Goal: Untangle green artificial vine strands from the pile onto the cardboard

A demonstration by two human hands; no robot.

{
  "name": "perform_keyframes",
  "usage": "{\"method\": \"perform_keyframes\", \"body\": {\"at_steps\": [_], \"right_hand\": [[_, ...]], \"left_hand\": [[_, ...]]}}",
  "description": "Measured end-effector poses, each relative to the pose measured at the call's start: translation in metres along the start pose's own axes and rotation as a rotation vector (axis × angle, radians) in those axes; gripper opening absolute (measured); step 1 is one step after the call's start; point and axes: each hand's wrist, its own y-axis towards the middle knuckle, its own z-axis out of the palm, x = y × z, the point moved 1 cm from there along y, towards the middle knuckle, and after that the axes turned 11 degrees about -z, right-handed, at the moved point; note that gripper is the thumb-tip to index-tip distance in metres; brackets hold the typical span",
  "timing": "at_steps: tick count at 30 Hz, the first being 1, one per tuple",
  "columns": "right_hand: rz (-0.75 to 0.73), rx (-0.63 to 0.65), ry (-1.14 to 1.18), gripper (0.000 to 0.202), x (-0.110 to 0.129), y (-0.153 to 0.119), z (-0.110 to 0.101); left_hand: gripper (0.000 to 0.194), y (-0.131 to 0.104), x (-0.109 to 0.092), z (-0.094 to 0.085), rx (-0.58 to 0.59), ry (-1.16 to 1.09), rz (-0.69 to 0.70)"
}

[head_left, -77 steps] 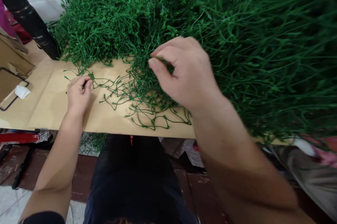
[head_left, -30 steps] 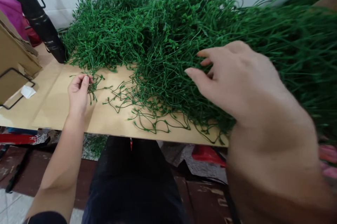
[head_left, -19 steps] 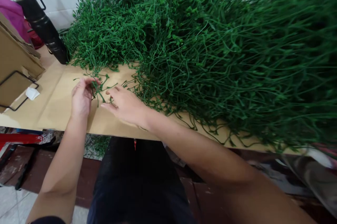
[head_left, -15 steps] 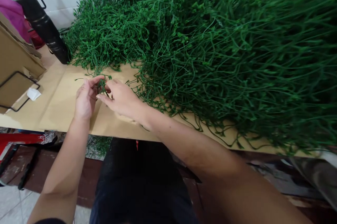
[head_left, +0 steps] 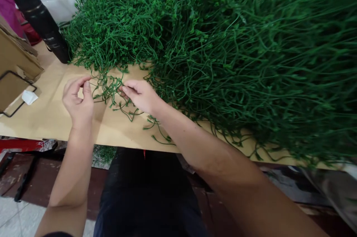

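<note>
My left hand is over the brown paper, thumb and forefinger pinched together at the tip of a thin green stem. Beside it lies a small loose cluster of green stems with little forked ends. My right hand has its fingers closed on stems at the cluster's right side; the fingertips are partly hidden. Behind both hands rises a large heap of green stems, which look like artificial plant stems.
Brown paper covers the work surface up to its front edge. At the left stand a black flask, a cardboard box and a black wire frame with a white scrap. A few stems lie near the front edge.
My hands have moved apart, the left one leftward and the right one rightward. The loose stems between them now lie spread on the paper. The view has shifted slightly.
</note>
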Motion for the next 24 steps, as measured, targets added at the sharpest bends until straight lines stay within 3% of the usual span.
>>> {"method": "perform_keyframes", "body": {"at_steps": [3, 6, 12, 15, 18, 22, 24], "right_hand": [[-0.022, 0.053, -0.038, 0.028, 0.003, 0.000, 0.001], [-0.018, 0.082, -0.161, 0.026, 0.004, 0.000, -0.002], [-0.066, 0.054, -0.287, 0.017, -0.001, 0.000, -0.008], [-0.074, 0.049, -0.297, 0.015, -0.002, -0.001, -0.007], [-0.074, 0.102, -0.289, 0.017, -0.002, -0.005, -0.003], [-0.142, 0.283, -0.479, 0.026, -0.004, -0.011, -0.002], [-0.158, 0.336, -0.620, 0.025, -0.005, -0.012, -0.006]], "left_hand": [[0.023, 0.001, 0.000, 0.007, 0.231, -0.002, 0.107], [0.026, 0.000, 0.004, 0.018, 0.486, -0.045, 0.099], [0.023, -0.001, 0.009, 0.021, 0.626, -0.052, 0.044], [0.016, 0.003, 0.010, 0.020, 0.580, 0.019, 0.033], [0.015, 0.013, 0.016, 0.015, 0.417, -0.038, -0.031], [0.025, 0.034, 0.035, -0.006, 0.133, -0.466, -0.270], [0.028, 0.044, 0.043, -0.024, -0.004, -0.626, -0.312]]}}
